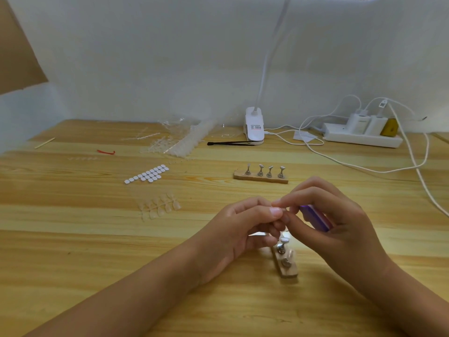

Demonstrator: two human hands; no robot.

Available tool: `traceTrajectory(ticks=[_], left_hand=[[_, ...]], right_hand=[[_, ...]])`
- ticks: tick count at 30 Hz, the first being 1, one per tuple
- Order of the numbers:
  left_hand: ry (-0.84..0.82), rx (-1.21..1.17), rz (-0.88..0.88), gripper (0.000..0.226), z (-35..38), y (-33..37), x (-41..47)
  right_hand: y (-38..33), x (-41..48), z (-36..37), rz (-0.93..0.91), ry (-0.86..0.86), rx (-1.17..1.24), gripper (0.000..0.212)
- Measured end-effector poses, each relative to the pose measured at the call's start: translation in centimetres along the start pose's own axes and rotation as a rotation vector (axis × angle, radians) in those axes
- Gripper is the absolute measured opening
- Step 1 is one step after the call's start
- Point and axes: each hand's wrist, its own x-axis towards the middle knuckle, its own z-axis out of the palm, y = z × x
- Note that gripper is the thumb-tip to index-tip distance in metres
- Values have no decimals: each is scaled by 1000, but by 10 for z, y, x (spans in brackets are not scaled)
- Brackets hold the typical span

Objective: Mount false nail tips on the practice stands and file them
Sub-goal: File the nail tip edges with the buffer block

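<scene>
My left hand (245, 227) and my right hand (337, 222) meet fingertip to fingertip above a wooden practice stand (285, 260) with metal pegs, which lies end-on below them. My right hand holds a purple and pink nail file block (315, 216) in its curled fingers. My left hand's fingers are curled and pinch something small at the fingertips; what it is is hidden. A second wooden stand (261, 176) carries several upright metal pegs farther back. A cluster of clear false nail tips (159, 206) lies to the left on the table.
White adhesive tabs (147, 175) lie in rows at centre left. Clear plastic nail strips and bags (177, 139) are piled at the back, beside black tweezers (230, 143), a white clip lamp (254, 126), a power strip (362, 135) with trailing cables, a red band (106, 152).
</scene>
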Motion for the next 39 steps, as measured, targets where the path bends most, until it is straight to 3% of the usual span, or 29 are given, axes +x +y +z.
traceTrajectory(ticks=[8, 29, 32, 39], left_hand=[[-11, 181, 89, 12, -1, 0, -3], [11, 62, 40, 21, -1, -2, 1], [46, 54, 25, 16, -2, -3, 5], [185, 80, 79, 4, -9, -8, 10]], right_hand=[[-1, -1, 3, 11, 1, 8, 13], [-2, 3, -1, 67, -3, -67, 19], [-6, 7, -2, 164, -50, -56, 20], [-6, 11, -12, 654, -68, 448, 50]])
